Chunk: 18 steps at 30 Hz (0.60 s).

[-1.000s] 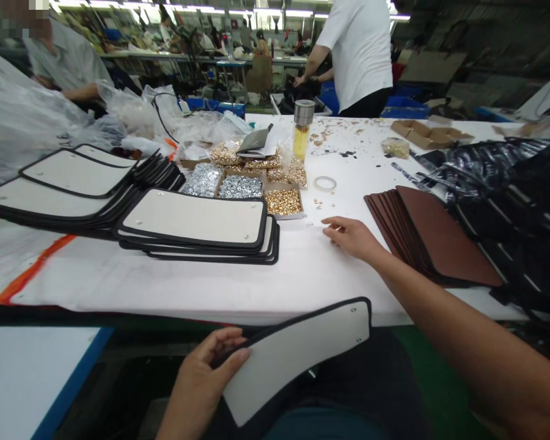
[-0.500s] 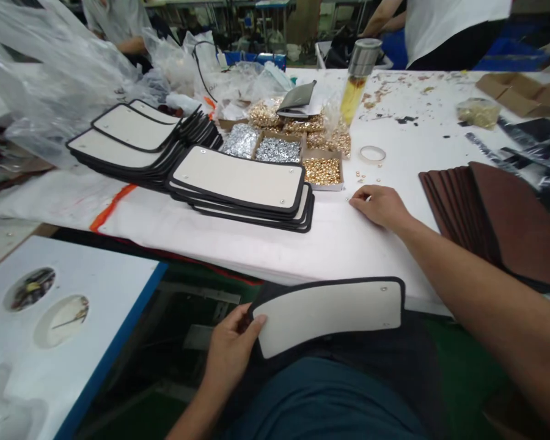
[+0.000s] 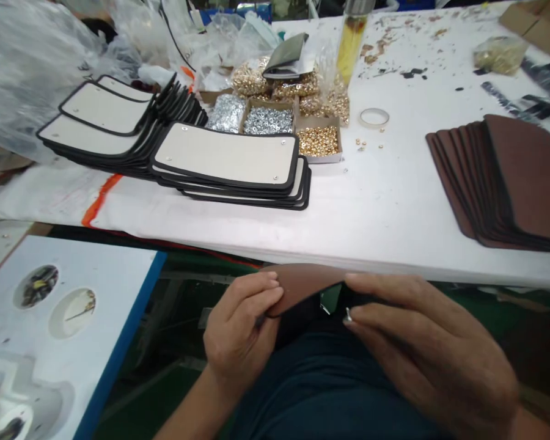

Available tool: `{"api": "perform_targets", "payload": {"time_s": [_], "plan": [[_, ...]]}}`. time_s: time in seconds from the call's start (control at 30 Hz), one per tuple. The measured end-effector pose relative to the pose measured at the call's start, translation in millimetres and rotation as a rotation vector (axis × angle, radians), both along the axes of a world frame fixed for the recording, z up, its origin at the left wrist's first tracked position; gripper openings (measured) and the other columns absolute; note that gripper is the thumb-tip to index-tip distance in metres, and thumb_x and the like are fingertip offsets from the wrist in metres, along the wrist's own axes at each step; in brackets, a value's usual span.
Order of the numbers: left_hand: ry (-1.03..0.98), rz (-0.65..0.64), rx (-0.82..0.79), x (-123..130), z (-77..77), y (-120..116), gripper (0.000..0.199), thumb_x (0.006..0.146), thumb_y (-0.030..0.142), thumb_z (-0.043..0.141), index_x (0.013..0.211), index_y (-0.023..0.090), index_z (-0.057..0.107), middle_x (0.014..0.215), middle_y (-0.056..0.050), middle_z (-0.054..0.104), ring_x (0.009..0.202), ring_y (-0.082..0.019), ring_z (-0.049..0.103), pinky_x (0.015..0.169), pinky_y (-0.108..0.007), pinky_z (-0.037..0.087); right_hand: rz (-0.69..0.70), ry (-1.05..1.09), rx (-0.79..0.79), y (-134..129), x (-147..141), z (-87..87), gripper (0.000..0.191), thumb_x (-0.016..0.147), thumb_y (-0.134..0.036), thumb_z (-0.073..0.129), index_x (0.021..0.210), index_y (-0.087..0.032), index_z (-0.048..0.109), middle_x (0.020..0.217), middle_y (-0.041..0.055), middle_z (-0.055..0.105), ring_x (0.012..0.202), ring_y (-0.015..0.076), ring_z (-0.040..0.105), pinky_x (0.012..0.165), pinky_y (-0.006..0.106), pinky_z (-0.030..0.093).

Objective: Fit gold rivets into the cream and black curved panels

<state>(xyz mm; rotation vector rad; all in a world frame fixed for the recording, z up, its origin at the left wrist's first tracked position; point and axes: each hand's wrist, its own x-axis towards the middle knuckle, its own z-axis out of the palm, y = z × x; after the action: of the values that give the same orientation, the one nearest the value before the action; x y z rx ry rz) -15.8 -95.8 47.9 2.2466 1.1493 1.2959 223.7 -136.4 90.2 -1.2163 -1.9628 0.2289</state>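
Note:
Over my lap, my left hand (image 3: 242, 324) grips a curved panel (image 3: 302, 282), thumb beneath and fingers on top. Its brown face is turned up, bent into an arch, and the underside is hidden. My right hand (image 3: 421, 342) pinches a small silver metal piece (image 3: 348, 315) between thumb and finger, while another fingertip touches the panel's right end. On the table lies a stack of cream panels (image 3: 229, 157) with black borders and small metal rings near the corners. Behind it stand a box of silver rings (image 3: 269, 120) and a box of gold rings (image 3: 319, 140).
Brown panels (image 3: 527, 177) lie fanned at the right, and more cream panels (image 3: 91, 131) are piled at the left. A tape roll (image 3: 374, 117) and a bottle with yellow liquid (image 3: 350, 46) are farther back. A white board (image 3: 119, 281) with cut-outs stands left of my lap.
My right hand has come back from the table to the panel with a small silver piece. The panel has turned over from its cream face to its brown face. The view has tilted down.

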Motion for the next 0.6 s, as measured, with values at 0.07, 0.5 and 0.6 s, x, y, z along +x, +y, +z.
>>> {"api": "perform_targets", "payload": {"time_s": [0.07,0.5,0.6], "plan": [[-0.006,-0.066,0.01,4.0,4.8,1.0,0.038,0.08,-0.008,0.076,0.107,0.017,0.068,0.11,-0.008,0.076,0.111,-0.022,0.075,0.095,-0.037,0.064,-0.018,-0.027,0.007,-5.3,1.3,0.7,0.005,0.096,-0.019,0.073,0.098,-0.022,0.076,0.126,0.0126,0.078,0.091,0.0201,0.08,0.078,0.031,0.067],[0.062,-0.157,-0.033,7.7,19.4,-2.8,0.045,0.084,-0.003,0.073,0.12,0.023,0.067,0.109,-0.008,0.075,0.11,-0.022,0.073,0.092,-0.038,0.065,-0.007,-0.01,0.041,-14.9,0.3,-12.0,0.005,0.098,-0.021,0.071,0.098,-0.024,0.075,0.116,0.0074,0.082,0.099,0.0192,0.08,0.084,0.032,0.065],[0.055,-0.197,-0.08,7.5,19.1,-0.6,0.042,0.084,-0.004,0.074,0.116,0.023,0.07,0.107,-0.007,0.074,0.108,-0.022,0.072,0.09,-0.036,0.064,-0.011,-0.006,0.035,-14.5,1.0,-11.9,0.005,0.098,-0.02,0.071,0.099,-0.023,0.074,0.117,0.0075,0.082,0.1,0.0199,0.08,0.085,0.034,0.065]]}}
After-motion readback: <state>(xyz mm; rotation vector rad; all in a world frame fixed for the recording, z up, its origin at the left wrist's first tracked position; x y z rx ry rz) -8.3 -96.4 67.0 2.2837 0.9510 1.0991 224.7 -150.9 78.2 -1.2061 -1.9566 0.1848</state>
